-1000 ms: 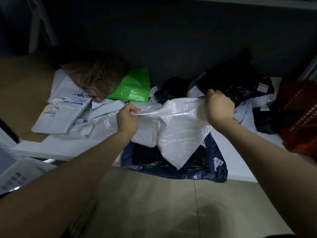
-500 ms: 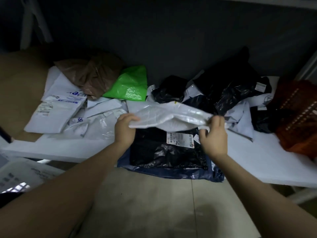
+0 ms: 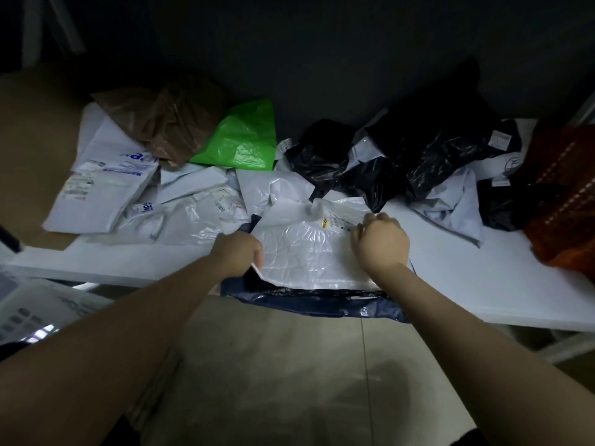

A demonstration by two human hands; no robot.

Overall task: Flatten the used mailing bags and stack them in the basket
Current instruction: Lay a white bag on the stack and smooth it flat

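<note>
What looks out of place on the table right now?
The navy bag under the white bag hangs over the table's front edge, so the flattened pile could slip off. The left hand and right hand grip the white bag, which lies wrinkled. Nothing looks spilled.

Centre front is occupied by the flat bag, gripped by left hand and right hand. Bare table lies open from there to the basket. Heaped black bags against the wall block the rear. White bags cover the left. The floor below the near edge is open.
</note>
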